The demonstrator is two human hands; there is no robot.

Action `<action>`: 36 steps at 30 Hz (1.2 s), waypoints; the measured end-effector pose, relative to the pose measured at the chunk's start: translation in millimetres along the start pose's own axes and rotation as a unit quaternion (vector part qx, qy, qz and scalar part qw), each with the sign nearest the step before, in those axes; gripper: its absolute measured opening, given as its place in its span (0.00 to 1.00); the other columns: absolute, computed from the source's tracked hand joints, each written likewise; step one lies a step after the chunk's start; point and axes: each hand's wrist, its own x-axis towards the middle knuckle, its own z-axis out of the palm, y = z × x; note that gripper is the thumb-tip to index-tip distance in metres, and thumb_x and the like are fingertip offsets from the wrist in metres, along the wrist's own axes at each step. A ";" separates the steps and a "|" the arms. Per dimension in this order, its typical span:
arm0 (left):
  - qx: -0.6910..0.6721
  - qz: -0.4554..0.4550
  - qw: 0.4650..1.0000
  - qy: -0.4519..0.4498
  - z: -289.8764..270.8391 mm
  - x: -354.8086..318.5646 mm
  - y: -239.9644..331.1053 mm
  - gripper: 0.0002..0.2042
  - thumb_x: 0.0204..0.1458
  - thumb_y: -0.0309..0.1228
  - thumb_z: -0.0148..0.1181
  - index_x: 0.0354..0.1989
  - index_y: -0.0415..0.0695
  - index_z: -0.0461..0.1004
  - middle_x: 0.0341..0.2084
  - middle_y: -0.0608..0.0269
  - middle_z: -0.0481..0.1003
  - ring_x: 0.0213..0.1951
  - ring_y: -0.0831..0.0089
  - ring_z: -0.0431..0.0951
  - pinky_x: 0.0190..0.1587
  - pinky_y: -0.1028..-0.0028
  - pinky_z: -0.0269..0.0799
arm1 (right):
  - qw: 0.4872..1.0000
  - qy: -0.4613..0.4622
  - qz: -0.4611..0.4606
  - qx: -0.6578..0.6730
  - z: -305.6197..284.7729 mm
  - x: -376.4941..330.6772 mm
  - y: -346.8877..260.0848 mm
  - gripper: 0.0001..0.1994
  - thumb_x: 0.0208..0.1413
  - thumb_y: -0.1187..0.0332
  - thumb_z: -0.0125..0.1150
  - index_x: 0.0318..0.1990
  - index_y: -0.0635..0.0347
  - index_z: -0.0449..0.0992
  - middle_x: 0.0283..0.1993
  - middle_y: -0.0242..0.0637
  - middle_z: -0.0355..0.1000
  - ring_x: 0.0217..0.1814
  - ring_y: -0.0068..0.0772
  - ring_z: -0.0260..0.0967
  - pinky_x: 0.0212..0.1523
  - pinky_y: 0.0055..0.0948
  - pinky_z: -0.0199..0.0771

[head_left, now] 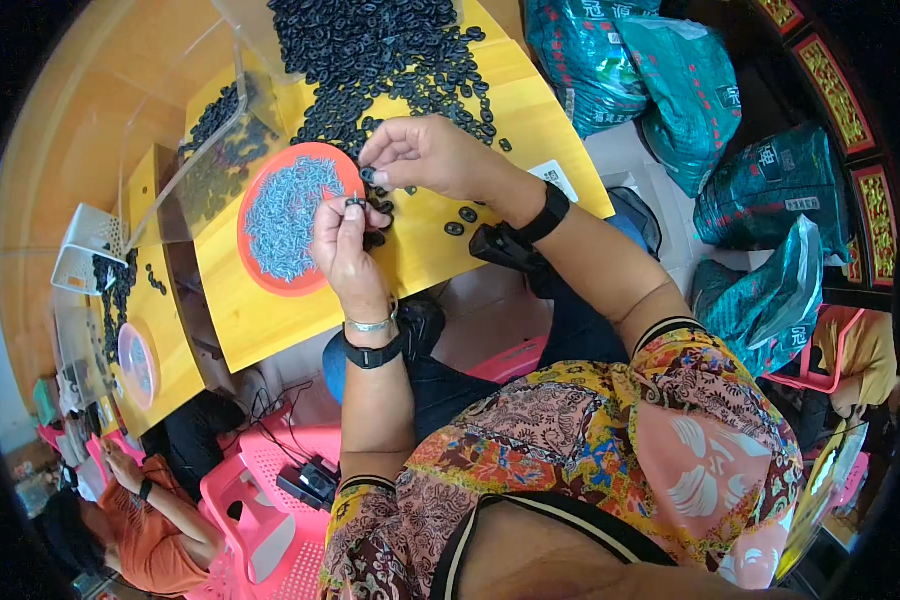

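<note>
My left hand [345, 245] pinches a small black ring part [356, 203] between thumb and fingers, just right of a round red tray [255, 270] filled with small silvery screws [282, 215]. My right hand [425, 155] hovers right above it, fingertips closed on another small black piece [369, 176]. A big heap of black rubber rings [390, 60] covers the yellow table [260, 320] behind my hands. A few loose rings [460, 220] lie near my right wrist. Both wrists wear black bands.
A clear plastic bin [205, 130] with black rings stands left of the tray. Green plastic sacks [670, 90] pile up at the right. Another person in orange [145, 520] sits at lower left beside a pink stool [270, 490], at a second yellow table [165, 370].
</note>
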 end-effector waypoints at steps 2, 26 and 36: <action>0.008 -0.002 1.000 0.006 -0.9 0.4 1.1 0.05 0.55 0.27 0.48 0.29 0.41 0.67 0.20 0.66 0.70 0.24 0.80 0.67 0.30 0.81 0.63 | 0.999 -0.009 0.019 -0.024 -2.4 -2.3 -7.9 0.11 0.49 0.73 0.60 0.41 0.66 0.74 0.34 0.34 0.74 0.38 0.19 0.70 0.41 0.19 0.70; 0.016 -0.008 1.000 -0.005 -0.6 1.5 1.4 0.06 0.53 0.26 0.48 0.26 0.40 0.66 0.18 0.68 0.65 0.21 0.80 0.64 0.26 0.80 0.61 | 0.952 -0.041 0.171 0.250 0.0 -3.4 -1.2 0.11 0.54 0.71 0.57 0.43 0.64 0.72 0.32 0.32 0.73 0.32 0.20 0.71 0.35 0.18 0.71; 0.011 -0.013 1.000 -0.001 -3.1 1.4 1.5 0.06 0.54 0.27 0.47 0.26 0.40 0.66 0.17 0.67 0.66 0.21 0.80 0.64 0.27 0.80 0.60 | 0.959 -0.036 0.169 0.223 3.9 -4.2 -7.6 0.11 0.52 0.72 0.58 0.43 0.65 0.72 0.32 0.33 0.73 0.32 0.20 0.71 0.35 0.18 0.71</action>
